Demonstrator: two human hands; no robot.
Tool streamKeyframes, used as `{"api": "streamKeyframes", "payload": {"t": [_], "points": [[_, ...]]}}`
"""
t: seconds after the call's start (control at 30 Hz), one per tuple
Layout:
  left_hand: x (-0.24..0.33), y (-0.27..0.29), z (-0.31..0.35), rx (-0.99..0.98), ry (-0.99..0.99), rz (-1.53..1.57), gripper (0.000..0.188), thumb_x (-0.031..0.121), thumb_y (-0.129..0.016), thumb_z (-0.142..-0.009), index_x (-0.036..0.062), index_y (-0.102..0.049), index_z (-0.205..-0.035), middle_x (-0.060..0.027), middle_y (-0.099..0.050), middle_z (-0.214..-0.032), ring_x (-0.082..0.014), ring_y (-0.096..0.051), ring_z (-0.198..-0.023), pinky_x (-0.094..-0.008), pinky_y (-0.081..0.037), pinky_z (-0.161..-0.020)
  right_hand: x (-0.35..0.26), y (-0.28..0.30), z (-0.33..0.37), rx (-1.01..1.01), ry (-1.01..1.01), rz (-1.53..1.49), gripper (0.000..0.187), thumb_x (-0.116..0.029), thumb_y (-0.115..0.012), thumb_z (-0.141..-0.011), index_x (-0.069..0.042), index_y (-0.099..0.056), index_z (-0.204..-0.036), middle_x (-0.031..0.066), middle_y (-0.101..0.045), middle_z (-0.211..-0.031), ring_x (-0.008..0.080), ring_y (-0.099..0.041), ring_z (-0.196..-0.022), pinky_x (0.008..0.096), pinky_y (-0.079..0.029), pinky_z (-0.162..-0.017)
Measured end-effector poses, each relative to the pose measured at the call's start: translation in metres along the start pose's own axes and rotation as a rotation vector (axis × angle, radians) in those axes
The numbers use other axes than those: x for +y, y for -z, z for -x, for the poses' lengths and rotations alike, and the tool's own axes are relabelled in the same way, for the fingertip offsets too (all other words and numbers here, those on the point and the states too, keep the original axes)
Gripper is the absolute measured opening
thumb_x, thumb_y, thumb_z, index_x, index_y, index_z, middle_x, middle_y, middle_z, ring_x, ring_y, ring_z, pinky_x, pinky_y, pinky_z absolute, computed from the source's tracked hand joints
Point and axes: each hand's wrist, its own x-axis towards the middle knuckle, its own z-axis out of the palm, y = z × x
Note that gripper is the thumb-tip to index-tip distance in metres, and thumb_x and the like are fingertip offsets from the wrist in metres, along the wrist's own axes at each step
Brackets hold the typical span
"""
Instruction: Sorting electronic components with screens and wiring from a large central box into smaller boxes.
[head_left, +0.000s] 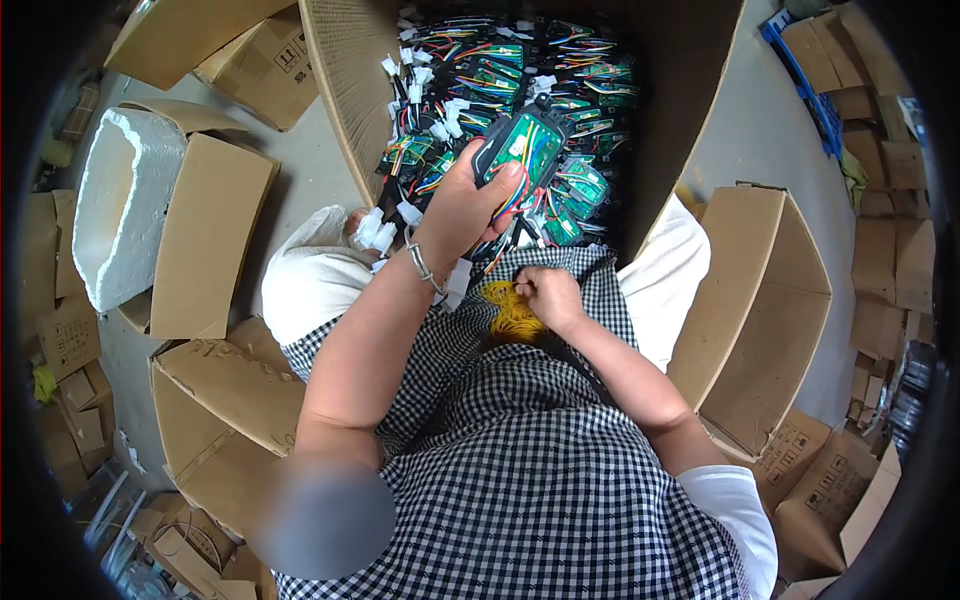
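My left hand (476, 200) is closed round a wired circuit board in a black case (530, 142). Its green face is up, and red, yellow, blue and white wires run across it. White plug connectors (456, 284) hang by my left wrist. Over my lap, my right hand (550, 296) is closed at the fingertips above a bundle of yellow ties (514, 316) lying on my checked apron (560, 440). Whatever those fingers pinch is too small to make out. Ahead stands a tall carton (345, 90) holding many similar boards (498, 72) with wires and white connectors.
An opened carton (735, 290) stands at my right, another (215, 400) at my left. A white foam box (130, 200) sits in a carton farther left. Flattened cardboard (885, 230) is stacked along the right, near a blue plastic frame (810, 95). Grey floor (320, 165) shows between the boxes.
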Motion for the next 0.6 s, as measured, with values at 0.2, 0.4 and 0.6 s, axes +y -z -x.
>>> {"api": "streamKeyframes", "payload": {"t": [0.2,0.4,0.6], "points": [[0.002,0.000,0.003,-0.175,0.000,0.054,0.031,0.025,-0.057,-0.094,0.0030,-0.048,-0.114,-0.0027,-0.059,-0.071,-0.0065,-0.051,-0.046,-0.0199,-0.038,-0.037,0.004,0.052,0.018,-0.002,-0.121,-0.577,0.009,-0.005,-0.067,-0.085,0.003,-0.067,-0.090,0.0093,-0.069,-0.073,0.0109,-0.063,-0.061,0.0252,-0.051,-0.060],[-0.018,-0.006,0.011,-0.472,0.255,-0.021,0.048,0.032,-0.052,-0.097,0.0039,-0.036,-0.133,-0.0070,-0.063,-0.086,-0.0108,-0.059,-0.056,-0.0219,-0.046,-0.047,-0.011,0.096,0.013,0.233,-0.089,-1.055,0.005,0.000,-0.065,-0.086,0.003,-0.065,-0.090,0.0045,-0.067,-0.076,0.0078,-0.060,-0.063,0.0213,-0.049,-0.061],[-0.029,-0.008,0.013,-0.587,0.311,0.136,0.046,0.031,-0.051,-0.098,0.0091,-0.035,-0.135,-0.0060,-0.062,-0.088,-0.0082,-0.057,-0.062,-0.0211,-0.044,-0.048,-0.028,0.110,0.007,0.306,-0.022,-1.011,0.010,0.006,-0.062,-0.083,0.000,-0.065,-0.090,0.0032,-0.067,-0.077,0.0089,-0.060,-0.068,0.0221,-0.048,-0.064]]}}
